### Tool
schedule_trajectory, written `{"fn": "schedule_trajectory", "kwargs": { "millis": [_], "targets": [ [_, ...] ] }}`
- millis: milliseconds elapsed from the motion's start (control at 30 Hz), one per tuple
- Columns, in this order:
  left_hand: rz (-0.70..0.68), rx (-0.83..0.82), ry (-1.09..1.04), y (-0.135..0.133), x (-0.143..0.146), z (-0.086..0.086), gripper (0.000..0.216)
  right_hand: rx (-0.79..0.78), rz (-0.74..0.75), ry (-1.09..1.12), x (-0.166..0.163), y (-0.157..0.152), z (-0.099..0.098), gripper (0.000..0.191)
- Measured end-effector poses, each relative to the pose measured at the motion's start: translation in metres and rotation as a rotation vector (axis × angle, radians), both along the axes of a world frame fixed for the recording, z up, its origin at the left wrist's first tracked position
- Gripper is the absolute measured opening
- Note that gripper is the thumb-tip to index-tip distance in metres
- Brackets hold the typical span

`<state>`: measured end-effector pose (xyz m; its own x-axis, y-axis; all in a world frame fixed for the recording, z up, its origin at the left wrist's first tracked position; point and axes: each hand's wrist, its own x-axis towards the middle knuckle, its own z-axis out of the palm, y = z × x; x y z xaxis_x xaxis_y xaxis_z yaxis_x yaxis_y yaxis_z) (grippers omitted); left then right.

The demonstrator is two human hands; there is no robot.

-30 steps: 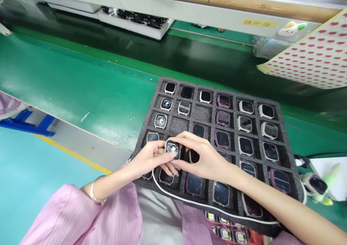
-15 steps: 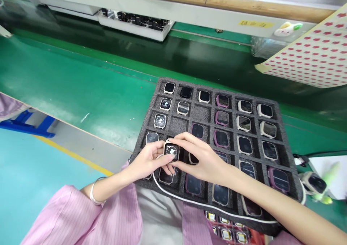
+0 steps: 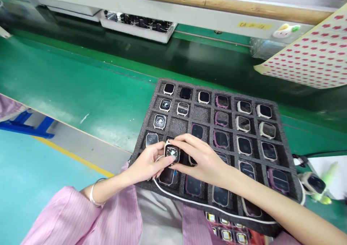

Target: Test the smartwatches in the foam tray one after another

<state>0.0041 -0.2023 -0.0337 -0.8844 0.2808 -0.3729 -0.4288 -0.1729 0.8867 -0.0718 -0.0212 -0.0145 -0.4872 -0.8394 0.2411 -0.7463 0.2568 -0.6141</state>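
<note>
Between my two hands is a smartwatch [image 3: 172, 151] without a strap, its screen lit with a dark watch face. My left hand [image 3: 151, 161] grips it from the left, thumb lying on the lower screen. From the right, my right hand [image 3: 202, 156] pinches its edges, index finger at the top and thumb at the bottom. A white cable [image 3: 195, 202] runs from near my left fingers along the front of a grey foam tray [image 3: 200, 115]. The hands are over this tray, which holds several more watch cases in white, black and purple. How the cable meets the watch is hidden.
Right of the tray lie another watch [image 3: 313, 183] and a white sheet [image 3: 332, 172] on the green bench [image 3: 81, 82]. A white box [image 3: 138, 27] of black parts stands under the shelf. A dotted sheet [image 3: 311, 53] hangs at right. Below the tray are small square parts [image 3: 226, 235].
Both hands keep hold of the watch in almost the same spot. The left fingers beneath it have curled in, and the view has shifted slightly.
</note>
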Motion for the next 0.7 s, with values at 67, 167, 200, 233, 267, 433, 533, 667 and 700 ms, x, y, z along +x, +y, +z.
{"fn": "schedule_trajectory", "kwargs": {
  "millis": [67, 167, 200, 233, 267, 433, 533, 667, 700],
  "targets": [
    [0.002, 0.002, -0.003, 0.0005, 0.0001, 0.0002, 0.032, 0.005, -0.005, 0.009, 0.0005, -0.0001, -0.0004, 0.041],
    [-0.004, 0.001, -0.003, 0.0008, 0.0001, 0.0002, 0.031, 0.005, -0.004, 0.012, 0.001, -0.0001, -0.0007, 0.04],
    [-0.006, 0.001, -0.001, 0.0008, 0.0, 0.0001, 0.031, 0.006, -0.004, 0.013, 0.0011, -0.0001, -0.0008, 0.04],
    [-0.007, 0.0, 0.0, 0.0008, 0.0, 0.0002, 0.031, 0.006, -0.004, 0.014, 0.0011, -0.0001, -0.001, 0.04],
    [-0.007, 0.0, 0.003, 0.0009, 0.0, 0.0003, 0.03, 0.006, -0.005, 0.015, 0.0011, 0.0, -0.0011, 0.039],
    [-0.01, 0.008, 0.014, 0.0017, 0.0005, 0.0009, 0.026, 0.007, -0.011, 0.009, 0.0008, 0.0004, -0.0022, 0.039],
    [-0.009, 0.015, 0.01, 0.002, 0.0005, 0.0009, 0.026, 0.009, -0.007, 0.004, 0.0008, 0.0003, -0.0024, 0.039],
    [0.0, 0.026, 0.008, 0.0021, -0.0001, 0.0002, 0.026, -0.008, -0.007, 0.008, 0.0012, 0.0, -0.0028, 0.038],
    [0.003, 0.028, 0.012, 0.0022, -0.0002, 0.0, 0.026, -0.014, -0.007, 0.012, 0.0014, -0.0001, -0.0031, 0.038]
  ]
}}
